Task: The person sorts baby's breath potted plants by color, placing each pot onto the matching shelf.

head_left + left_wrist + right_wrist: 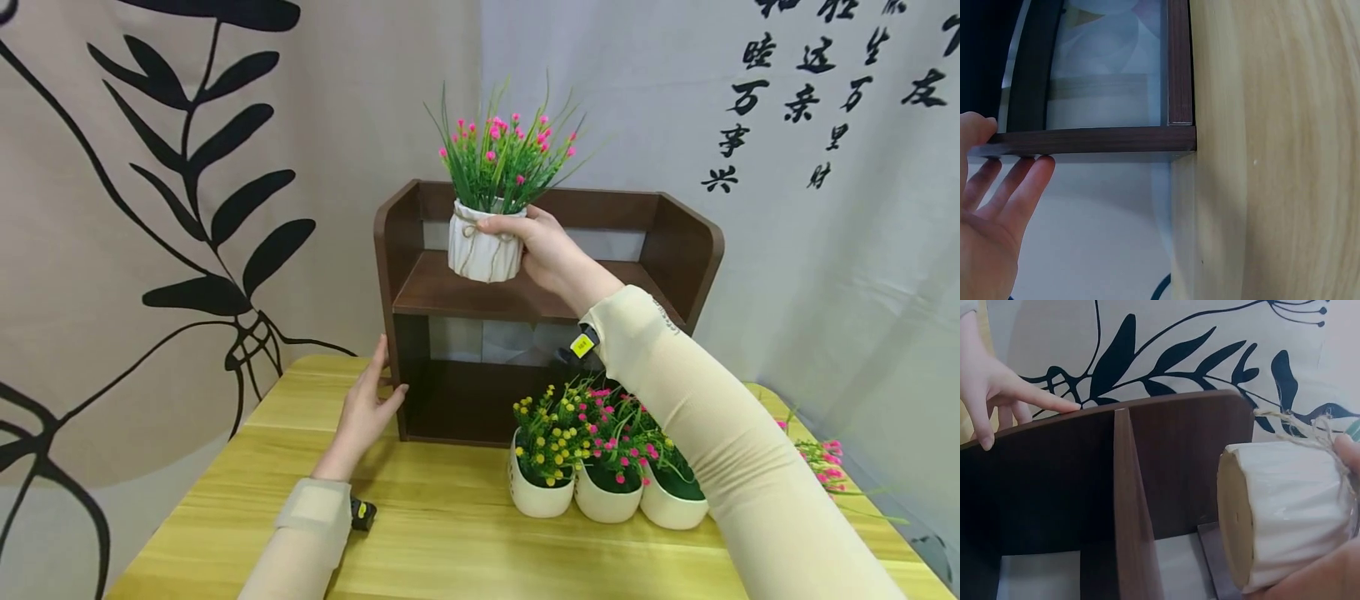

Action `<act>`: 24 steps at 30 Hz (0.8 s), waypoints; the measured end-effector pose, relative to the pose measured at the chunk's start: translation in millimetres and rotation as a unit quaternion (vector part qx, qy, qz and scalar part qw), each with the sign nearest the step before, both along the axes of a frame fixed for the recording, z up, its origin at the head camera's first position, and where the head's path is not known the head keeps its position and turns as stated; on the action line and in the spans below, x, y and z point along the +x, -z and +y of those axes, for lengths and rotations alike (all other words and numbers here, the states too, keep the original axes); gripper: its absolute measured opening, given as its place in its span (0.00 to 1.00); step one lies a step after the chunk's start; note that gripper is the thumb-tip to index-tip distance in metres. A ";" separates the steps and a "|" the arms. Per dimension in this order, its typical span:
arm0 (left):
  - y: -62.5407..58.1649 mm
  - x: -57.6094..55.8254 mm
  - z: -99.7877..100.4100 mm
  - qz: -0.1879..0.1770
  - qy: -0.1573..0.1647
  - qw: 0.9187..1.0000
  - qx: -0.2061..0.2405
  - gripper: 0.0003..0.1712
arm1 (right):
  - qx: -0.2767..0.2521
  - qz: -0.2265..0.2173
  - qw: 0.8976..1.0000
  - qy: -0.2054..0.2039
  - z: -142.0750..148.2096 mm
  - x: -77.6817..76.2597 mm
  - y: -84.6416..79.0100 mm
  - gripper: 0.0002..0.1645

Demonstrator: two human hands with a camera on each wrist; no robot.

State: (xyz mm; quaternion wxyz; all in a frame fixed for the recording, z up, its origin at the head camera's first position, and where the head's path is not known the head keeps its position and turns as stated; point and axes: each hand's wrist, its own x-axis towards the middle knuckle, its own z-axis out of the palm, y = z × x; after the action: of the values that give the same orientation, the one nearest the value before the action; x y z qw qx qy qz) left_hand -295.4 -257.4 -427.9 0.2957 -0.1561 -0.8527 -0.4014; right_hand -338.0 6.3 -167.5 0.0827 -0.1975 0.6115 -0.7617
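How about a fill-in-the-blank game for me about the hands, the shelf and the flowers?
1. The right hand holds a white pot whose flowers are the colour ____.
2. The left hand holds the brown shelf by its ____ side (left or right, as the person sees it).
3. In the head view, the leftmost plant standing on the table has flowers coloured ____.

Missing words: pink; left; yellow.

"Where is the head view looking from?"

"From above the table (435,533), it's facing forward and down at the shelf (438,293)."

"And the wrist views?"

"The left is showing the shelf's edge (1097,140) closely, sideways; the right is peering past the near pot (1297,506), sharing it with the head."
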 end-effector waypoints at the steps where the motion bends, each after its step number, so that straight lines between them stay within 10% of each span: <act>1: -0.3 0.2 0.1 0.000 0.000 1.000 0.000 0.53 | 0.002 -0.003 1.000 0.001 -0.8 -1.9 1.0 0.21; 24: 0.7 -0.8 2.5 0.056 0.002 0.998 -0.019 0.53 | 0.024 -0.022 0.999 -0.027 -29.9 -17.4 25.3 0.32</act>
State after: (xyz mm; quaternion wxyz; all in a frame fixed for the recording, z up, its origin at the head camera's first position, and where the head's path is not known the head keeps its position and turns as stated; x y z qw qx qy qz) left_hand -296.2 -254.9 -428.5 0.3396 -0.1856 -0.8420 -0.3758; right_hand -355.4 -23.6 -192.9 0.1215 -0.1955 0.6218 -0.7486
